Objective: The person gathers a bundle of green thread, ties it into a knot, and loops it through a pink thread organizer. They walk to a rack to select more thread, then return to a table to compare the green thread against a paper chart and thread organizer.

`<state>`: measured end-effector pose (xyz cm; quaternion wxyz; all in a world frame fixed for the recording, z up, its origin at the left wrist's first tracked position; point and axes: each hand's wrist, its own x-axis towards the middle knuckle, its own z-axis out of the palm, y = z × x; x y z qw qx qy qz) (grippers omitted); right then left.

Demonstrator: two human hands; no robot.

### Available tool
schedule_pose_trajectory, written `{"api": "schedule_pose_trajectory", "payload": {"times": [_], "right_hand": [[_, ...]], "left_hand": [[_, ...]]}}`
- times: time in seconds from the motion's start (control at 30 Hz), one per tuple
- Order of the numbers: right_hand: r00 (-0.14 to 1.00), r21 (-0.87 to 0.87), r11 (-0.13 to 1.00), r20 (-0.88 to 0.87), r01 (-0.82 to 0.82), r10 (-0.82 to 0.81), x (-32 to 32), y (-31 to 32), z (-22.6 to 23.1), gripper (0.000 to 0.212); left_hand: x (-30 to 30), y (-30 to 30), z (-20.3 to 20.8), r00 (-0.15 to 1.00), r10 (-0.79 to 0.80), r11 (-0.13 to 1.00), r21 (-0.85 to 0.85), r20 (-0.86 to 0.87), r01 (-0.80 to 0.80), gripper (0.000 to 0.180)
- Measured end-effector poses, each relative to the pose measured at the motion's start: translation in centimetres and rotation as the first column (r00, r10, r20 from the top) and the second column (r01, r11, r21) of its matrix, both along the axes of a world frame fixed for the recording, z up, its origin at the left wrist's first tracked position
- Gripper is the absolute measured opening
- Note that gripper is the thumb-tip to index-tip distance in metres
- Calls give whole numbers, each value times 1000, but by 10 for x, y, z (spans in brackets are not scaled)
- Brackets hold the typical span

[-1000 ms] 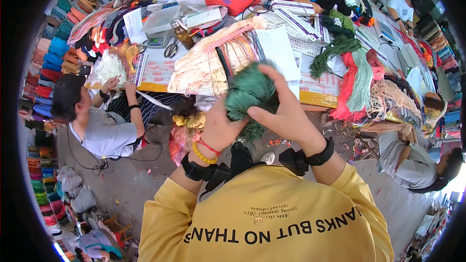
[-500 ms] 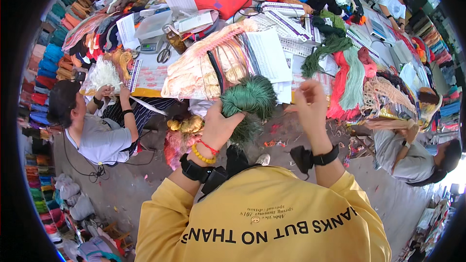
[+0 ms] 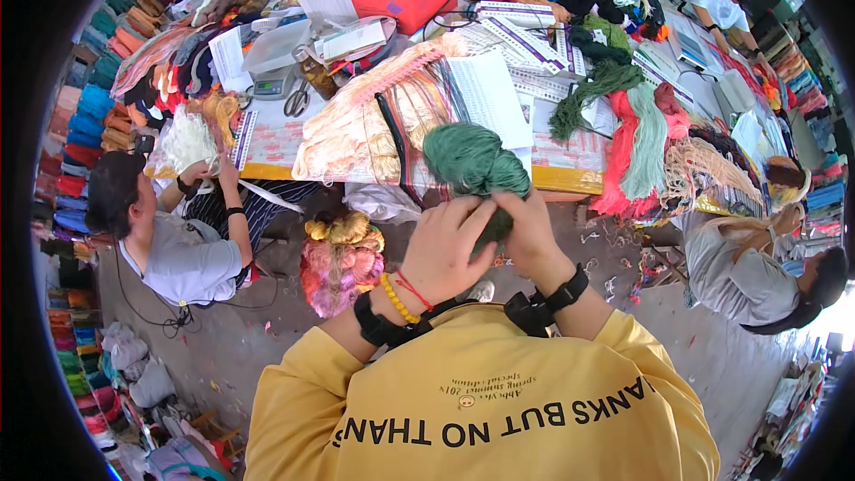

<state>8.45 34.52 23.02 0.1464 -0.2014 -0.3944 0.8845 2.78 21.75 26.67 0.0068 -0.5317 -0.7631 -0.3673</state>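
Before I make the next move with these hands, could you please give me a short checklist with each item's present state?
1. Both bare hands on the dark green yarn bundle: ok; the left hand and right hand meet at its lower part.
2. One hand free: not ok; both are occupied.
3. Bundle's underside tidy: cannot tell; the fingers cover much of it.
4. Bundle clear of the pale peach yarn pile: cannot tell; they overlap in this view.
5. Dark looped-handle scissors away from the hands: ok; they lie farther left on the table.
6. Seated left co-worker's hands clear: ok; they are beside the fluffy white yarn.
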Motion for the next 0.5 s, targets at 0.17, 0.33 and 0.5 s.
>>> {"api": "schedule_pose_trajectory", "payload": {"times": [0.17, 0.33, 0.5], "right_hand": [[992, -547, 836, 121, 31, 42, 3, 16, -6, 36], [975, -535, 840, 125, -91, 185, 3, 10, -26, 38], [934, 44, 966, 268, -255, 234, 5, 9, -30, 49]], "left_hand": [[-31, -28, 1, 799, 212, 965, 10, 563, -262, 20], [-41, -19, -28, 528, 65, 983, 37, 847, -179, 19], [-35, 2, -17, 852, 127, 990, -8, 508, -142, 43]]}}
